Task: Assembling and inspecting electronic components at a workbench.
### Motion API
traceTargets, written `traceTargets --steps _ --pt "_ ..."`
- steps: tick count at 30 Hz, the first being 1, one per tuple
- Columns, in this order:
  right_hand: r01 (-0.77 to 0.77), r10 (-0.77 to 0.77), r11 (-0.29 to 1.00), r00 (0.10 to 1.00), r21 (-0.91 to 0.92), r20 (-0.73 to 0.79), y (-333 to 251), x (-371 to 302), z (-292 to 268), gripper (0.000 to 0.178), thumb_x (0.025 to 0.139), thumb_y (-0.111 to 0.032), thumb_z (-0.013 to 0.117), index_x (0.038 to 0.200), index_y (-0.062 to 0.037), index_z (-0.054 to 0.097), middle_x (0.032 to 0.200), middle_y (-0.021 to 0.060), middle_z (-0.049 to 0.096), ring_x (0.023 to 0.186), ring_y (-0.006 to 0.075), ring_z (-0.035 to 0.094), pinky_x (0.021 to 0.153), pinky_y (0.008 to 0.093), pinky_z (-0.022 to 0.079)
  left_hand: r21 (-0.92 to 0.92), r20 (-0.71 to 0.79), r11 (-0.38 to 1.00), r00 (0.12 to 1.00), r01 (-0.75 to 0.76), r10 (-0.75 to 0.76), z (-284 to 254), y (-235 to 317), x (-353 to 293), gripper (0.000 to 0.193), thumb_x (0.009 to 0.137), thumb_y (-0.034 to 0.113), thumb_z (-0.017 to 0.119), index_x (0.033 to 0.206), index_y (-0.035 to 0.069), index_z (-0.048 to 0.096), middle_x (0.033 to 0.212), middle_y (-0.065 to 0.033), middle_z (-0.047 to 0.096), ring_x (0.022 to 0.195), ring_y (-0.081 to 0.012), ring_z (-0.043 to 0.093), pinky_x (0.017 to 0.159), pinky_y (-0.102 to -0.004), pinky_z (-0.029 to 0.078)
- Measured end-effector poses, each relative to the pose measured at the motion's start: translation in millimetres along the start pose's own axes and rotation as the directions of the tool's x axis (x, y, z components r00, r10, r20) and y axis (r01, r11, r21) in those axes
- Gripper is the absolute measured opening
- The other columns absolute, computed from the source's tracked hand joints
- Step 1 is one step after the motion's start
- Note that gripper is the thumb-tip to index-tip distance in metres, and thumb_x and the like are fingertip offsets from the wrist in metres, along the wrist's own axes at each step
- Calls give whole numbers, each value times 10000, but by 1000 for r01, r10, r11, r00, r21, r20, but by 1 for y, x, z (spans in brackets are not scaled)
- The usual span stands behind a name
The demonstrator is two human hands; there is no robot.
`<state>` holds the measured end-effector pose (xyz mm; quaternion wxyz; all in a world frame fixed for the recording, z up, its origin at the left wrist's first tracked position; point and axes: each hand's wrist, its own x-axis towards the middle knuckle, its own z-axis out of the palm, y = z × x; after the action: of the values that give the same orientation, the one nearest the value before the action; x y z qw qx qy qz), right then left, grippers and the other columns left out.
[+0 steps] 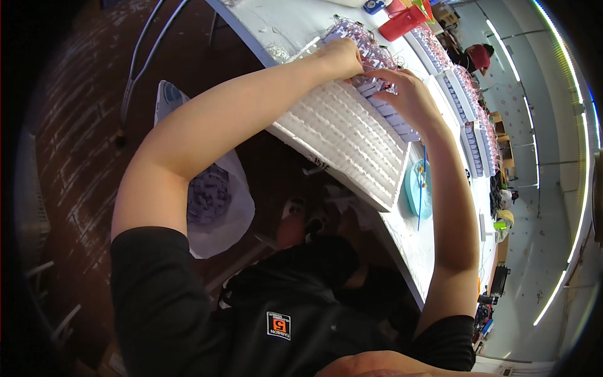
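Note:
My left hand [342, 60] is closed, its fingers curled down at the edge of a pile of small white parts with thin red wires [363, 38]. What it grips is hidden by the fingers. Close beside it is my right hand [405, 94], with the index finger reaching to the left fingertips and the thumb visibly apart below. Nothing can be made out in it. Both hands are over the far long side of a white tray [352, 125] with rows of pale ridges. A row of white block-shaped parts [392, 118] runs along that side, partly under my right hand.
A turquoise dish [413, 188] with a thin blue stick [419, 210] across it lies right of the tray. A red container [402, 24] stands at the back. More wired parts [461, 94] line the table's right. A white bag [226, 213] of small parts is below left. Another person [477, 58] is farther off.

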<state>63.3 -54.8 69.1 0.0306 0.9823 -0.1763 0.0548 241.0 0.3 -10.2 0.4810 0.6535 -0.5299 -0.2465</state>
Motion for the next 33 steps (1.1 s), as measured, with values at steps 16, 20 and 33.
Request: traceTargets --steps 16,20,33 --pt "-47 120 943 971 331 -206 0 -27 16 564 874 -78 647 1413 -131 489 1128 158 705 1082 352 653 944 421 504 280 -42 948 985 -150 168 20 24 -42 425 738 247 826 1031 -20 676 914 -196 728 865 -298 714 798 -376 543" --pt "100 -17 980 905 172 -425 -15 -65 11 537 880 -75 659 1396 -113 515 1173 146 687 1129 313 614 1064 438 406 286 -101 942 972 -176 212 28 34 -48 546 797 248 760 1202 -58 559 999 -252 693 923 -366 691 851 -402 537" --pt "23 116 912 943 410 -313 -120 -280 4 561 814 -62 754 1343 -104 575 1174 47 680 1134 213 623 1142 488 323 486 -138 862 962 -142 236 40 40 -34 450 855 198 688 1196 -44 524 913 -267 702 919 -405 698 857 -455 533"
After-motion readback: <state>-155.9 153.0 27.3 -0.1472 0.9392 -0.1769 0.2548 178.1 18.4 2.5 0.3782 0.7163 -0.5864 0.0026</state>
